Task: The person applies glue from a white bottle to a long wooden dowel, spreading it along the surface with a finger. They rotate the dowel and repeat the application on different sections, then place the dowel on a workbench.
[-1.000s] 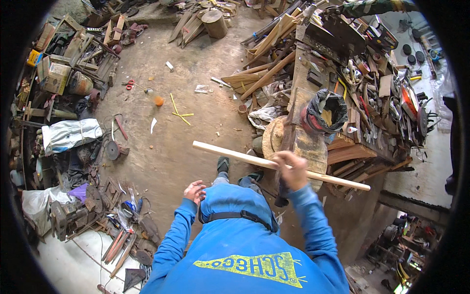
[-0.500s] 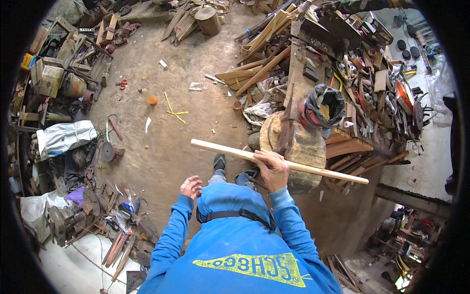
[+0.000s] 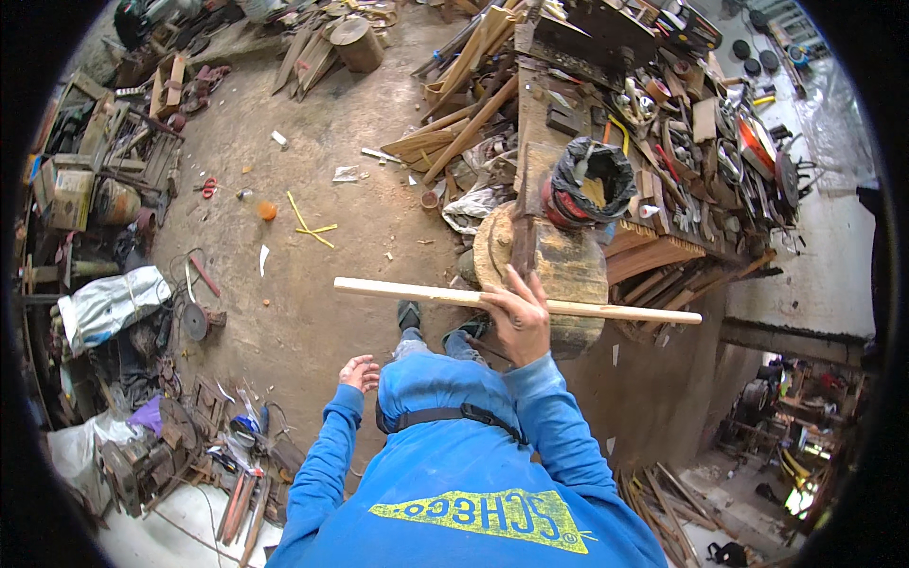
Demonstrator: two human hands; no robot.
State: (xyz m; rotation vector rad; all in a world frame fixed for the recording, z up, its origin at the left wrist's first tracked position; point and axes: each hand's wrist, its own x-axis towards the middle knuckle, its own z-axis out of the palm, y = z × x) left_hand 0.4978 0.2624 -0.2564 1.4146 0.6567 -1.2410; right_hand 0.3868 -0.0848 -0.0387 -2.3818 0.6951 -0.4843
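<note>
A long, pale wooden stick (image 3: 606, 310) lies crosswise in front of my body, almost level. My right hand (image 3: 518, 317) grips it near its middle, with some fingers stretched over it. Behind the stick's right half is a round-edged wooden block (image 3: 568, 270) with a worn, dusty surface. A red bucket (image 3: 561, 210) lined with a black bag (image 3: 579, 168) stands beyond that block. My left hand (image 3: 360, 372) hangs at my left side, holding nothing, its fingers loosely bent and apart.
To the right, a workbench (image 3: 530, 114) is heaped with tools and wood scraps. Wooden boards (image 3: 473, 133) lean at its left side. Crossed yellow strips (image 3: 310, 227), an orange round thing (image 3: 267, 210) and red-handled scissors (image 3: 206, 188) lie on the floor. Clutter lines the left side.
My right hand has shifted slightly left with the stick, which now lies closer to level. Some of its fingers have lifted and straightened. The surroundings have shifted left in the view.
</note>
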